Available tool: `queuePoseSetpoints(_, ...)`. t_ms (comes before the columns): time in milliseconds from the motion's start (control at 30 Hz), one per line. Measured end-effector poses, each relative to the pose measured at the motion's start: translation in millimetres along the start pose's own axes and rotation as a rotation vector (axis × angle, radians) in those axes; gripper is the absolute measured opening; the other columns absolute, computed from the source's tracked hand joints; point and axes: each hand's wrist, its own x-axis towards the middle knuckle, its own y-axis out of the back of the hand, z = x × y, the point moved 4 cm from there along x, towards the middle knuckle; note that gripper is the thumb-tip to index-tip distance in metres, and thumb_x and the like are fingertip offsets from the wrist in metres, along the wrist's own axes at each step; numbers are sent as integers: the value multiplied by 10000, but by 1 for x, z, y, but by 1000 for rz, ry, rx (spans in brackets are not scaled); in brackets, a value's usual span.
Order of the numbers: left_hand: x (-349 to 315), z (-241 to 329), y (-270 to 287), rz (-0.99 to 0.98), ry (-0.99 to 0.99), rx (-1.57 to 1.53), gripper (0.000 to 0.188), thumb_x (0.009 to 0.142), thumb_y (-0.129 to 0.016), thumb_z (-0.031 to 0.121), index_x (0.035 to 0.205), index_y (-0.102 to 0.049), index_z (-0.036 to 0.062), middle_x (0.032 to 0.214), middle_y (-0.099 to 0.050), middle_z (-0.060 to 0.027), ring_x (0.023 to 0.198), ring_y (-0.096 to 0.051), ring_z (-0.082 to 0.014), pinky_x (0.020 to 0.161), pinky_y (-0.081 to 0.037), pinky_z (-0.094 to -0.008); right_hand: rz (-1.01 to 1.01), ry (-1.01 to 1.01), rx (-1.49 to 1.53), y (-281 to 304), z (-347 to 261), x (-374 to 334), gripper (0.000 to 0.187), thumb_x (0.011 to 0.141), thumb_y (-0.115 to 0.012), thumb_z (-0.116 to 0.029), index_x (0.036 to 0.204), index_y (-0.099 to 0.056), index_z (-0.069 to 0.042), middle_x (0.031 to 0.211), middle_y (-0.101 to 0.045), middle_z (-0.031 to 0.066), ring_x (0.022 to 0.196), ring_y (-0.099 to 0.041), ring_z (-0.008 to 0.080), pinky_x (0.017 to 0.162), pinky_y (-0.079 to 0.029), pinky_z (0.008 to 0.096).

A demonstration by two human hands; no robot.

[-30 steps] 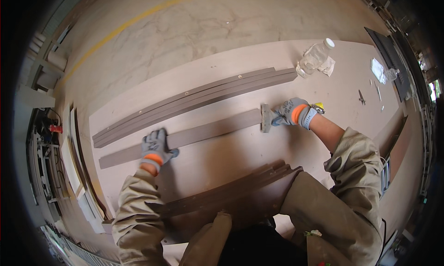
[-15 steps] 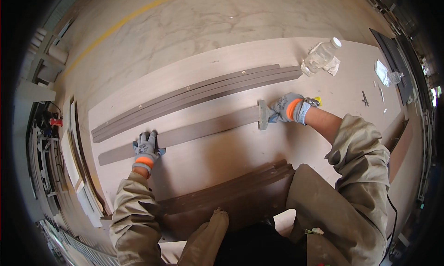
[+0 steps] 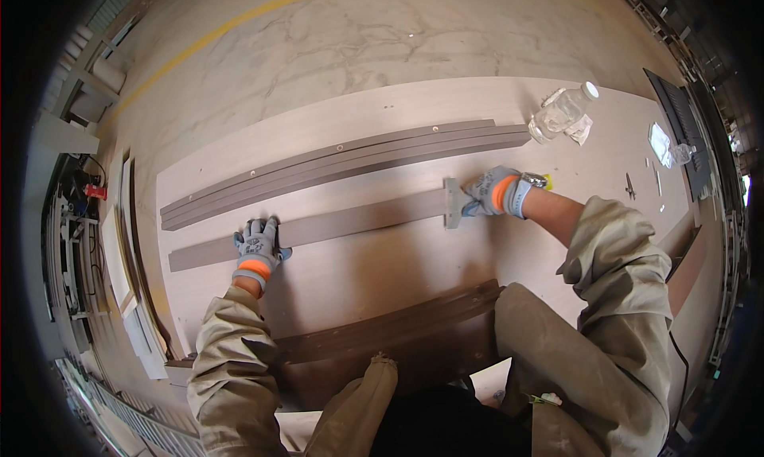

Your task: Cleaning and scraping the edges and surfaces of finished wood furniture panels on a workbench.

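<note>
On the pale wood panel [image 3: 382,266], the long grey-brown strip [image 3: 350,222] lay just below the stacked strips [image 3: 342,167], the left hand [image 3: 257,248] pressing it with spread fingers, the right hand [image 3: 495,193] curled around the small block [image 3: 452,202] at its end, seemingly still being aligned, with the darker strips [image 3: 382,330] untouched.
</note>
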Motion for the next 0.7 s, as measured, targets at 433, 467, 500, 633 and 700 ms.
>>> queuePoseSetpoints(433, 1, 5, -3, -91, 36, -26, 760, 651, -720, 394, 1324, -404, 237, 1308, -396, -77, 1283, -282, -293, 1051, -156, -579, 158, 142, -12, 45, -94, 56, 389, 853, -490, -427, 1080, -599, -131, 986, -653, 108, 895, -632, 298, 732, -505, 440)
queuePoseSetpoints(467, 1, 5, -4, 18, 11, -55, 703, 621, -719, 332, 1267, -463, 229, 1257, -439, -72, 1222, -354, -293, 1035, -223, -518, 95, 159, -40, 48, -101, 62, 390, 854, -489, -429, 1079, -600, -130, 996, -647, 122, 914, -626, 299, 727, -503, 434)
queuePoseSetpoints(500, 0, 3, -3, 23, 24, -60, 703, 621, -719, 332, 1267, -463, 229, 1257, -439, -72, 1222, -354, -293, 1035, -223, -518, 36, 178, -70, 54, -106, 66, 392, 855, -487, -430, 1078, -600, -129, 1005, -641, 135, 933, -620, 300, 721, -502, 428)
queuePoseSetpoints(633, -1, 8, 2, -42, 79, -58, 704, 638, -712, 351, 1281, -449, 237, 1266, -428, -79, 1242, -337, -289, 1035, -221, -522, 179, 194, 74, 51, -78, 53, 435, 843, -488, -486, 1060, -608, -129, 1000, -643, 140, 967, -600, 313, 790, -478, 425)
queuePoseSetpoints(700, -2, 8, -1, -126, 77, -63, 749, 659, -713, 399, 1323, -394, 263, 1330, -373, -61, 1302, -263, -284, 1043, -173, -581, 160, 82, 70, 34, -43, 32, 488, 841, -462, -550, 1052, -612, -137, 1001, -644, 134, 945, -600, 330, 811, -469, 417)
